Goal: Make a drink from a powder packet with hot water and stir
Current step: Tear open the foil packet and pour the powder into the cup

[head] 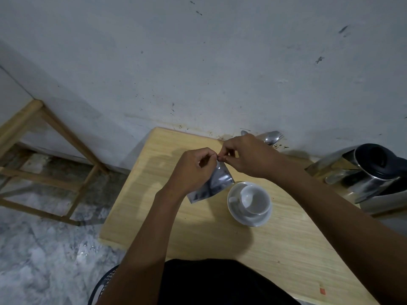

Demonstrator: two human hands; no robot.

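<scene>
A silvery powder packet hangs above the wooden table. My left hand and my right hand both pinch its top corner, fingertips touching. Just right of the packet and below it stands an empty white cup on a white saucer. A steel kettle with a black lid stands at the table's right end. Behind my right hand, against the wall, lie a spoon and fork, partly hidden.
A stained white wall runs along the table's far edge. To the left, a wooden frame stand sits on a mottled grey floor. A dark basket rim shows at the bottom beside my body.
</scene>
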